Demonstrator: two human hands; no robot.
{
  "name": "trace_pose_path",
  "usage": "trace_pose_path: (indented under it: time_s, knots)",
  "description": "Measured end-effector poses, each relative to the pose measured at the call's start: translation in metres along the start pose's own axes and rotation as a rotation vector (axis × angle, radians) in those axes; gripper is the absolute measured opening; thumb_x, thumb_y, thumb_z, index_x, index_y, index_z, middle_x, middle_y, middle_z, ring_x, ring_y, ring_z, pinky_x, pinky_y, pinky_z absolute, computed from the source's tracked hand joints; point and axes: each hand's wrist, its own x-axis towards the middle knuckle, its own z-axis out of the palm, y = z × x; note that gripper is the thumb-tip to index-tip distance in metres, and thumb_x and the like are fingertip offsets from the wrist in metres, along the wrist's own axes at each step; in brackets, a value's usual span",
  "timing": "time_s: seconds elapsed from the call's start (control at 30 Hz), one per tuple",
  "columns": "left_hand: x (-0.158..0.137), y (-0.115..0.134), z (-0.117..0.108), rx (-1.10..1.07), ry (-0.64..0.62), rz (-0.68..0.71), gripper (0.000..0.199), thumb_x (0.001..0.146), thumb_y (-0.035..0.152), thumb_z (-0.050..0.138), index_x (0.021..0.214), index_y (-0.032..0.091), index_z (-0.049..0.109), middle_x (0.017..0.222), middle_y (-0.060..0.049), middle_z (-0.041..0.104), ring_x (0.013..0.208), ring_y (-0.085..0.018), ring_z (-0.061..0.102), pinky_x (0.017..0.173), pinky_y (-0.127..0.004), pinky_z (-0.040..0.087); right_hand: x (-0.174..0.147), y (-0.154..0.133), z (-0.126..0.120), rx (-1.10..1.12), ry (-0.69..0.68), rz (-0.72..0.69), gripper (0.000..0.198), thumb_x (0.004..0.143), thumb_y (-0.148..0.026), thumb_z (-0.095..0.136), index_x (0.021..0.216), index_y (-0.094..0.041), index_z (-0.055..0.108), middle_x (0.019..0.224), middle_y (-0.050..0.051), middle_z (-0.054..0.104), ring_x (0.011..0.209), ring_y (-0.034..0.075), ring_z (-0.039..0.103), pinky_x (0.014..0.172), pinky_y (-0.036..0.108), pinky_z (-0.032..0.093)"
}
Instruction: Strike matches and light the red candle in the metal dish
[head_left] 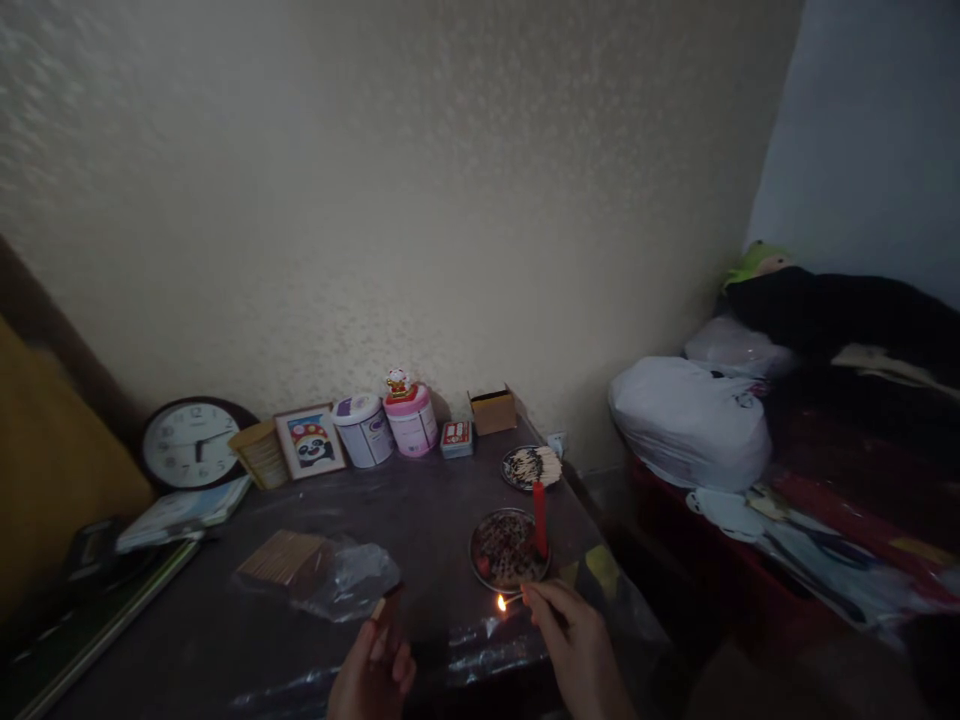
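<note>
Hands point(371, 668) point(576, 632) cut off below; held box point(388, 605) partly hidden, match point(513, 599) lit

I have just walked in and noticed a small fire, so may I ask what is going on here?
The person's right hand holds a burning matchstick, its flame near the front edge of a round dish. The left hand holds what looks like a matchbox. A red candle stands upright at the dish's right side, showing no flame.
</note>
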Motion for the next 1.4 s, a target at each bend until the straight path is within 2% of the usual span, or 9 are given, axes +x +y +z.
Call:
trace_pose_path:
  time_s: [0.2,0.4,0.57,0.73,0.9,1.03,1.1,1.23,1.4]
  knots:
    - [-0.005,0.004,0.007,0.002,0.045,-0.036,0.044,0.05,0.049,0.079,0.083,0.022,0.069,0.056,0.005,0.053,0.043,-0.009,0.039,0.042,-0.025,0.03,0.0,0.0,0.0,-0.022,0.001,-0.036,0.031,0.091,-0.04,0.049,0.089,-0.02,0.073,0.081,0.005,0.071,0.074,0.018,0.066,0.068,0.024,0.052]
    - [-0.01,0.005,0.01,0.041,0.026,0.014,0.03,0.061,0.044,0.074,0.082,0.024,0.07,0.055,0.002,0.056,0.041,-0.011,0.038,0.038,-0.025,0.027,0.0,0.001,0.0,-0.04,-0.019,-0.016,0.027,0.091,-0.037,0.05,0.084,-0.02,0.071,0.081,0.004,0.07,0.077,0.018,0.067,0.069,0.024,0.051]
    - [-0.018,0.005,0.012,-0.04,0.055,0.02,0.028,0.06,0.038,0.078,0.084,0.025,0.073,0.081,-0.001,0.069,0.051,-0.011,0.049,0.041,-0.023,0.035,0.0,0.002,0.002,-0.057,-0.009,-0.031,0.03,0.09,-0.04,0.05,0.083,-0.02,0.071,0.08,0.005,0.07,0.076,0.019,0.067,0.069,0.024,0.051]
    - [-0.016,-0.003,0.01,0.046,-0.049,0.065,0.031,0.059,0.046,0.078,0.08,0.023,0.073,0.057,0.002,0.059,0.044,-0.011,0.045,0.041,-0.025,0.037,0.0,0.001,0.003,-0.062,-0.011,-0.04,0.031,0.091,-0.04,0.048,0.081,-0.02,0.07,0.079,0.005,0.07,0.074,0.018,0.067,0.066,0.024,0.051]
    - [-0.008,-0.017,0.007,0.06,-0.046,0.052,0.039,0.053,0.045,0.083,0.081,0.019,0.074,0.068,-0.003,0.069,0.064,-0.018,0.063,0.06,-0.03,0.05,-0.001,-0.003,0.002,-0.066,-0.015,-0.056,0.027,0.091,-0.036,0.05,0.083,-0.02,0.07,0.08,0.004,0.07,0.076,0.018,0.067,0.069,0.024,0.051]
    - [-0.015,-0.031,0.021,0.005,-0.036,0.103,0.042,0.049,0.045,0.086,0.081,0.02,0.074,0.085,-0.006,0.075,0.086,-0.022,0.066,0.08,-0.032,0.05,-0.001,-0.006,0.003,-0.066,-0.032,-0.051,0.024,0.091,-0.033,0.051,0.082,-0.021,0.069,0.08,0.003,0.07,0.075,0.017,0.067,0.068,0.023,0.05]
    - [-0.022,-0.037,0.034,0.055,-0.059,0.198,0.041,0.058,0.047,0.081,0.089,0.021,0.073,0.097,-0.006,0.074,0.098,-0.024,0.063,0.087,-0.032,0.047,-0.002,-0.008,0.004,-0.058,-0.033,-0.054,0.023,0.091,-0.033,0.051,0.083,-0.021,0.07,0.08,0.003,0.07,0.076,0.018,0.067,0.07,0.023,0.05]
    - [-0.034,-0.045,0.057,0.216,-0.038,0.329,0.035,0.07,0.047,0.072,0.094,0.021,0.072,0.102,-0.006,0.072,0.1,-0.024,0.062,0.086,-0.029,0.045,-0.003,-0.01,0.005,-0.043,-0.048,-0.061,0.025,0.091,-0.034,0.05,0.086,-0.021,0.07,0.082,0.004,0.07,0.077,0.018,0.067,0.071,0.024,0.051]
    - [-0.037,-0.048,0.066,0.188,-0.091,0.312,0.033,0.073,0.045,0.07,0.095,0.02,0.07,0.099,-0.006,0.074,0.096,-0.023,0.062,0.084,-0.029,0.045,-0.003,-0.01,0.005,-0.04,-0.052,-0.068,0.024,0.091,-0.032,0.05,0.085,-0.02,0.07,0.083,0.004,0.07,0.078,0.018,0.067,0.071,0.023,0.051]
